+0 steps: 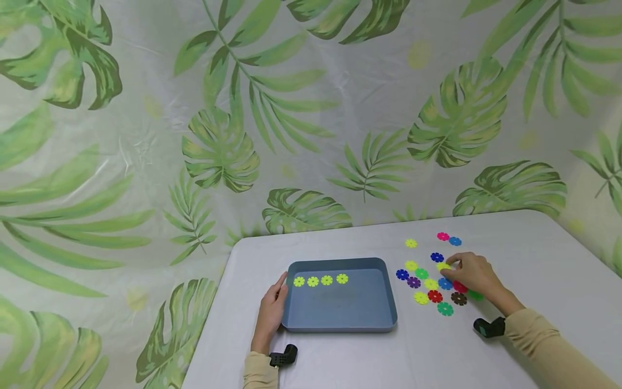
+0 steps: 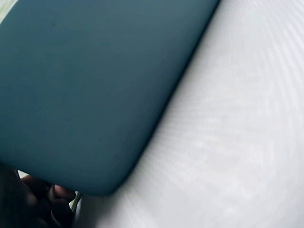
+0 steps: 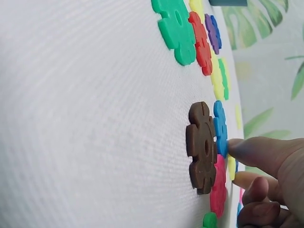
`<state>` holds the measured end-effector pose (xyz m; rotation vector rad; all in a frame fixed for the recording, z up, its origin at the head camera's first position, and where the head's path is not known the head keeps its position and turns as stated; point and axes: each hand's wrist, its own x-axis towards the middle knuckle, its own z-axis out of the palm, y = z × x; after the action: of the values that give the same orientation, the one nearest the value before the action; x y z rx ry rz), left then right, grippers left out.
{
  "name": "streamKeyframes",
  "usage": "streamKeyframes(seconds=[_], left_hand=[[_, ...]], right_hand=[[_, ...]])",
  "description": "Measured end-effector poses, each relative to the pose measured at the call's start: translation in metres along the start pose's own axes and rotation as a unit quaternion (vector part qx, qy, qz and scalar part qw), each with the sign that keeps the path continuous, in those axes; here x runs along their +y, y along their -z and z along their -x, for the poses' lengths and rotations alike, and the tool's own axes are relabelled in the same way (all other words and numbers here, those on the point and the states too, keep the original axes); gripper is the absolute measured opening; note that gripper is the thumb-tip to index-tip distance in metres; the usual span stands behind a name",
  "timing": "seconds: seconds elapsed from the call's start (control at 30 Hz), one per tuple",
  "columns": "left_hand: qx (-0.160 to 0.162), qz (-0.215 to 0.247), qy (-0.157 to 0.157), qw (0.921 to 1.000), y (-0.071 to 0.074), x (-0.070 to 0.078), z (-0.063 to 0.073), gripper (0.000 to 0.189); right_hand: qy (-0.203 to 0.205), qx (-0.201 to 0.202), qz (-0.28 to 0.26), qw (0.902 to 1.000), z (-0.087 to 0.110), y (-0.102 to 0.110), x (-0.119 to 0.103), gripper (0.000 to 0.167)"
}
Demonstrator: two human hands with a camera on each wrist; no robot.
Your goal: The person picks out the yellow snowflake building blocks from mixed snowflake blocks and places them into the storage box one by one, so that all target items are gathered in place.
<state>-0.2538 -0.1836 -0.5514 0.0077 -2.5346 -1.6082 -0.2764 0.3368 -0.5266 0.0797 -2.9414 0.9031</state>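
A blue-grey tray (image 1: 340,319) lies on the table, with several yellow notched plastic discs (image 1: 326,280) in a row near its far side. My left hand (image 1: 273,308) holds the tray's left edge; in the left wrist view its fingers (image 2: 61,209) are dark and partly hidden. To the tray's right, my right hand (image 1: 473,275) is over the loose discs, with thumb and forefinger pinching a yellow disc (image 1: 442,266). In the right wrist view, that yellow disc (image 3: 232,167) shows between the fingertips, beyond a brown disc (image 3: 202,147) and a blue disc (image 3: 220,127).
Loose discs of several colours lie around the right hand, among them a red one (image 1: 435,296), a green one (image 1: 445,308) and a purple one (image 1: 414,282). Farther back lies a pink disc (image 1: 443,236). A leaf-patterned curtain (image 1: 301,135) hangs behind the white table (image 1: 350,362).
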Motion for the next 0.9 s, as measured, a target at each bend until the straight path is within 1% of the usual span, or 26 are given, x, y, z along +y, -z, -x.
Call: streamKeyframes(seconds=[0.27, 0.53, 0.67, 0.77, 0.9], left_hand=[[0.006, 0.005, -0.001, 1.0000, 0.000, 0.001, 0.000, 0.041], [0.001, 0.009, 0.003, 1.0000, 0.001, 0.000, 0.002, 0.042], [0.001, 0.007, -0.002, 1.0000, 0.001, 0.000, 0.002, 0.042], [0.003, 0.001, -0.007, 1.0000, 0.000, -0.001, 0.001, 0.041], [0.006, 0.000, -0.006, 1.0000, 0.000, -0.002, 0.001, 0.041]], right_hand=[[0.011, 0.023, 0.017, 0.9995, -0.003, -0.003, 0.001, 0.044], [0.000, 0.016, 0.022, 0.9996, -0.006, -0.007, 0.002, 0.045], [0.006, 0.020, 0.018, 0.9996, -0.008, -0.007, -0.004, 0.046], [0.012, 0.026, 0.015, 0.9995, -0.010, -0.006, -0.013, 0.046], [0.020, 0.027, 0.008, 0.9994, -0.012, -0.005, -0.025, 0.044]])
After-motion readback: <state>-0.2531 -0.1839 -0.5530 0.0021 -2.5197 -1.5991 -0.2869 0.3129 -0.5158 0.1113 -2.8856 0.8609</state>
